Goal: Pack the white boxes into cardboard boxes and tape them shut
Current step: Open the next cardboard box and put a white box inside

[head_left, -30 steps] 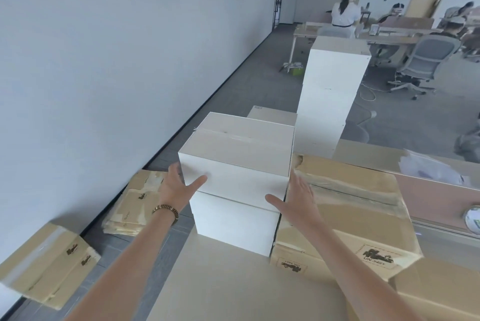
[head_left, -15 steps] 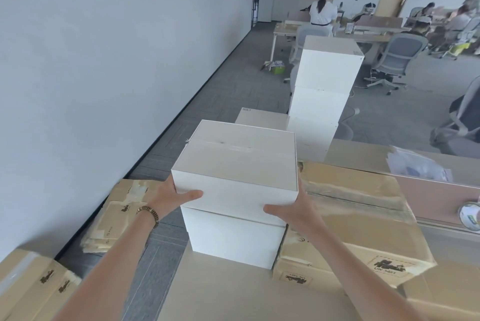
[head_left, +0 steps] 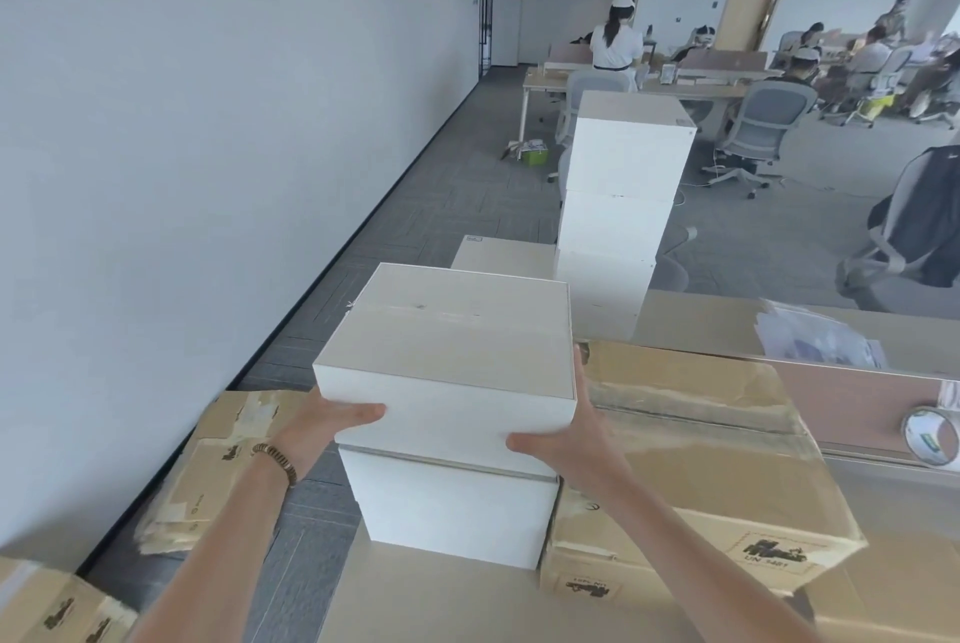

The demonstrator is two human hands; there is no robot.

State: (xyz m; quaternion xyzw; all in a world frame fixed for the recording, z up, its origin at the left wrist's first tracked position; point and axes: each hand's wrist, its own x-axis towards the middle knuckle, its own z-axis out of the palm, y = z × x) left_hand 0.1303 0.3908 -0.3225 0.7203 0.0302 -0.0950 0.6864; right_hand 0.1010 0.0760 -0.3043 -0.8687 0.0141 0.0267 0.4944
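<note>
Both hands' grip (head_left: 447, 429) on level white box (head_left: 447, 346)

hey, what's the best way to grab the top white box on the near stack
Take the top white box by its two opposite side walls, one hand from each side, thumbs on the front face, as the left hand and right hand do. It is probably too wide for one hand, and its flat upright sides show no handles.

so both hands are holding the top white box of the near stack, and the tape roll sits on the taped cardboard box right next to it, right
Not quite. Both the left hand and right hand do hold the top white box, but the tape roll is not on the taped cardboard box. The head view shows it further right, past that box, beside the pinkish panel.
</note>
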